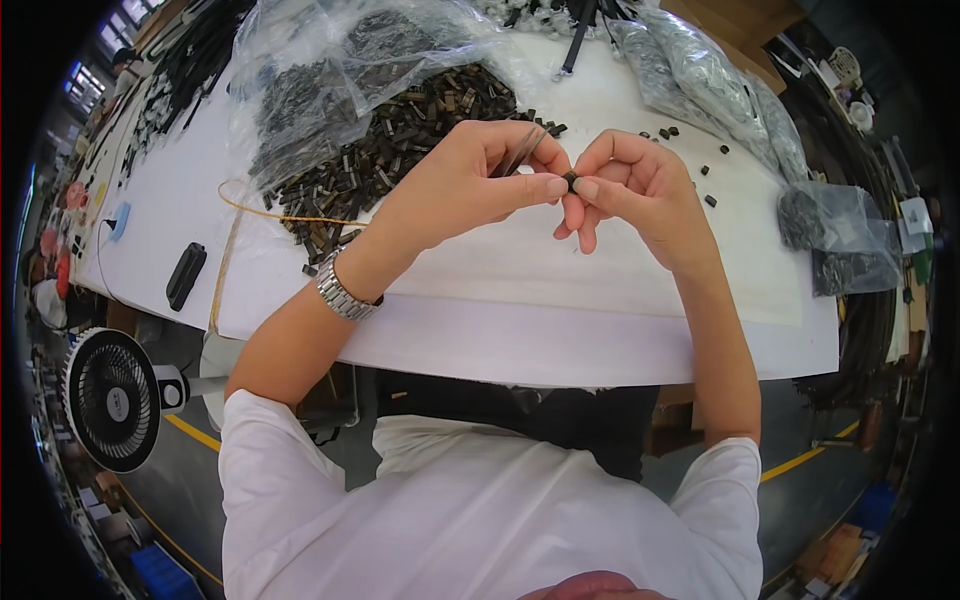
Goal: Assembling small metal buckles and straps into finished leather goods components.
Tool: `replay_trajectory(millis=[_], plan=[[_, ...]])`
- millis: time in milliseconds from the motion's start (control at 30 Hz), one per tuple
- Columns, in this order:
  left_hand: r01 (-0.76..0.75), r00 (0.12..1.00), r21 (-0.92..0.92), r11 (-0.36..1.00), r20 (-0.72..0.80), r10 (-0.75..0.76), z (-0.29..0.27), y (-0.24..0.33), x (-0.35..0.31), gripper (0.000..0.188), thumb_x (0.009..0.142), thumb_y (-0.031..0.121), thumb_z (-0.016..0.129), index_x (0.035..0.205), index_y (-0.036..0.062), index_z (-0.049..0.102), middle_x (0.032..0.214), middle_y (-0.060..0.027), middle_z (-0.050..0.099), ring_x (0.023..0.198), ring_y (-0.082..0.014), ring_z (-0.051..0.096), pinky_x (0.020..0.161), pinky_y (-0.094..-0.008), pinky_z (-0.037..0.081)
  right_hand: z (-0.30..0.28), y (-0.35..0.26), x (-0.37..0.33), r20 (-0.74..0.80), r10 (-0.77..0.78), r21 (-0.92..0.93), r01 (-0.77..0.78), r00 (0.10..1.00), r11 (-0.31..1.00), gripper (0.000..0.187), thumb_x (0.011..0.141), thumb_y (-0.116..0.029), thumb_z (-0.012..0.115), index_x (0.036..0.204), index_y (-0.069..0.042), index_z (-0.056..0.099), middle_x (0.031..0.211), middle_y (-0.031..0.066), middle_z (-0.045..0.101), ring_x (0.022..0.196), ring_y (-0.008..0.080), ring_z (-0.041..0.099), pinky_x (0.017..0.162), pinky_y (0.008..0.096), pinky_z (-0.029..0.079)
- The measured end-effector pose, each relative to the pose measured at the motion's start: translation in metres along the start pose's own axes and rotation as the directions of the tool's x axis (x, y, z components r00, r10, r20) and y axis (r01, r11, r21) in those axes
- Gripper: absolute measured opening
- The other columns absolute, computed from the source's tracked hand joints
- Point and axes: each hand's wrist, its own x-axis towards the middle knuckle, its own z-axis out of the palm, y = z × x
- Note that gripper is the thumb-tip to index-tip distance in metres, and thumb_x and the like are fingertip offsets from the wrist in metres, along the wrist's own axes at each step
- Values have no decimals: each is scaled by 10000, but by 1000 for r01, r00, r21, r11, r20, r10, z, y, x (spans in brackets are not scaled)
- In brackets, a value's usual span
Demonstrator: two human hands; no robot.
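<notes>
Above the white table, the fingertips of my left hand (450,180) and my right hand (645,190) meet at one small black part (571,181). Both thumbs press on it, and the fingers hide most of its shape. A thin, pronged metal tool that looks like tweezers (518,152) is also tucked in my left hand, between thumb and forefinger. Two of my right hand's fingers hang loosely below the pinch. Behind my left hand spreads a heap of small black and brown parts (440,110). Several loose black pieces (710,200) lie right of my right hand.
A clear plastic bag (320,90) covers part of the heap. More filled bags (700,70) lie at the back right and right edge (850,240). A black oblong case (186,276) and a yellowish cord (285,217) are at left. A fan (115,400) stands beside the table (560,345).
</notes>
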Motion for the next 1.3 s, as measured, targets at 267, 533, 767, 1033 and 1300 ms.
replay_trajectory(millis=[267, 533, 767, 1033, 1300], plan=[[64, 992, -32, 997, 115, -60, 4, -4, -2, 212, 943, 215, 765, 1048, 38, 715, 698, 48, 622, 514, 7, 416, 450, -196, 282, -7, 2, -3, 95, 47, 121, -58, 994, 991, 134, 989, -108, 675, 1010, 15, 625, 809, 131, 741, 646, 215, 735, 657, 328, 613], [112, 992, -141, 984, 68, -103, 2, -4, -2, 188, 938, 188, 786, 1025, 36, 717, 664, 64, 572, 514, 3, 405, 460, -198, 273, -9, -2, 2, 108, 111, 132, -125, 988, 983, 117, 977, -104, 676, 1000, -13, 607, 825, 128, 751, 663, 224, 753, 654, 321, 610], [123, 989, -241, 963, 116, -97, 9, -9, -3, 166, 904, 169, 806, 963, 53, 703, 735, 39, 632, 549, 5, 442, 473, -192, 291, -7, -1, -3, 161, 141, 171, -168, 977, 971, 79, 963, -54, 654, 976, -5, 593, 798, 160, 742, 647, 243, 747, 604, 319, 598], [133, 984, -126, 983, 137, -116, 4, -22, -2, 131, 869, 136, 781, 893, 59, 678, 762, 40, 631, 636, -18, 473, 552, -217, 341, 31, 2, -7, -110, 148, -166, -165, 983, 972, 38, 912, 39, 597, 916, 33, 560, 755, 147, 734, 645, 173, 730, 611, 278, 559], [-37, 973, 301, 953, -205, 103, 29, -27, 4, 142, 800, 55, 657, 814, -25, 541, 682, -129, 532, 597, -135, 493, 555, -334, 423, 35, 34, 2, -269, -139, -503, -16, 953, 864, 67, 997, 18, 600, 977, 14, 536, 758, 104, 741, 666, 148, 746, 579, 262, 523]])
